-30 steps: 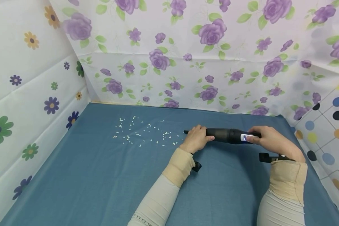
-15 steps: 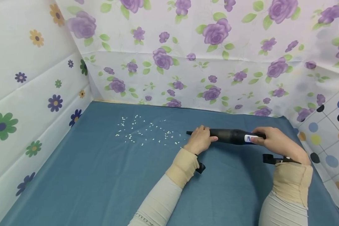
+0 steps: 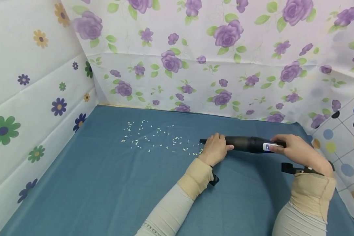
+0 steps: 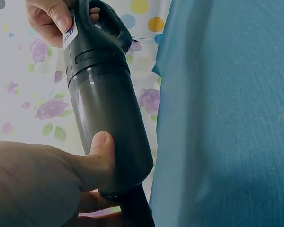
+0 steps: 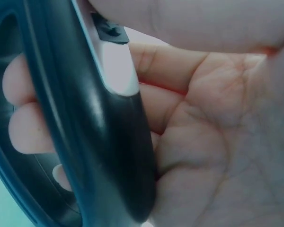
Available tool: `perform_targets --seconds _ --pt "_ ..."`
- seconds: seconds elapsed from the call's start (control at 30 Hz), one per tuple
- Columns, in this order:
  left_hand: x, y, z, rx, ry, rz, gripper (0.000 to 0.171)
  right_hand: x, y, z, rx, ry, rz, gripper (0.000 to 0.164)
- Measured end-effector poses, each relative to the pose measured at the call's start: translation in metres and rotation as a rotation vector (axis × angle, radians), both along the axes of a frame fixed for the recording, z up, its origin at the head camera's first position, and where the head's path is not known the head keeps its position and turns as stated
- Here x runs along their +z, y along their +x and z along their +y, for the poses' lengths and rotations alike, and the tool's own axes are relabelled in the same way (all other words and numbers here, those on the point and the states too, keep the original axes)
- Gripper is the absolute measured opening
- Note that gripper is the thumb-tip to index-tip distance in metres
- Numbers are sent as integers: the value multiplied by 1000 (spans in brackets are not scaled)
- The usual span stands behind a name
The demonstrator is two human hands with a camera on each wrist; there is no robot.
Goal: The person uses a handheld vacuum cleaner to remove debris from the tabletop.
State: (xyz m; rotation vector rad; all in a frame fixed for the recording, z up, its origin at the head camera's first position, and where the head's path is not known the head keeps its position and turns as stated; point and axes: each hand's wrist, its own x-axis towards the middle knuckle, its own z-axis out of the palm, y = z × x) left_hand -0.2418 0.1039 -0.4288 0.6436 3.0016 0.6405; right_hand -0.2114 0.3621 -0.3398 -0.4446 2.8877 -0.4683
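A black handheld vacuum cleaner (image 3: 244, 144) with a smoky dust cup lies level across the head view, its narrow nozzle (image 3: 203, 141) pointing left. My left hand (image 3: 214, 149) grips its front end near the nozzle, and in the left wrist view the thumb (image 4: 102, 150) lies along the dust cup. At the back, my right hand (image 3: 294, 151) holds the handle (image 5: 92, 113); its fingers pass through the handle opening. The right thumb rests by the white panel (image 3: 268, 146). Small pale crumbs (image 3: 177, 141) are scattered on the blue cloth left of the nozzle, some close to the left hand.
A blue cloth (image 3: 106, 183) covers the table. Flowered sheeting (image 3: 171, 82) rises behind it, with more patterned sheeting (image 3: 23, 98) along the left and dotted sheeting (image 3: 347, 147) on the right. Both wrists carry small black camera mounts.
Both hands and the vacuum cleaner have shifted a little to the right, and more crumbs show beside the left hand. The head view has also shifted slightly. Both grips stay the same.
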Motion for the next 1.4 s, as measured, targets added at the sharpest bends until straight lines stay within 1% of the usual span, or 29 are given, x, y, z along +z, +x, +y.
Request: perform_targets --seconds 0.33,0.47,0.67,0.8,0.97,1.07,1.23,1.4 --pt "-2 2 5 -4 -30 9 58 2 3 3 -7 8 -5 43" --pt "-2 3 5 -4 -29 -3 59 2 4 3 -6 7 -11 44" --pt "2 4 2 -11 -37 -39 58 3 3 0 -7 8 -29 46" --pt "5 4 0 -4 -50 -55 59 3 2 -3 -4 10 -27 46" --pt "6 3 0 9 -63 -71 59 2 2 -4 1 5 -29 46" --pt "5 4 2 5 -68 -67 59 2 3 -2 5 7 -25 44" --pt "4 10 7 -10 -84 -40 58 2 6 5 9 13 -14 39" --pt "4 15 10 -12 -84 -18 57 3 8 9 7 29 -9 41"
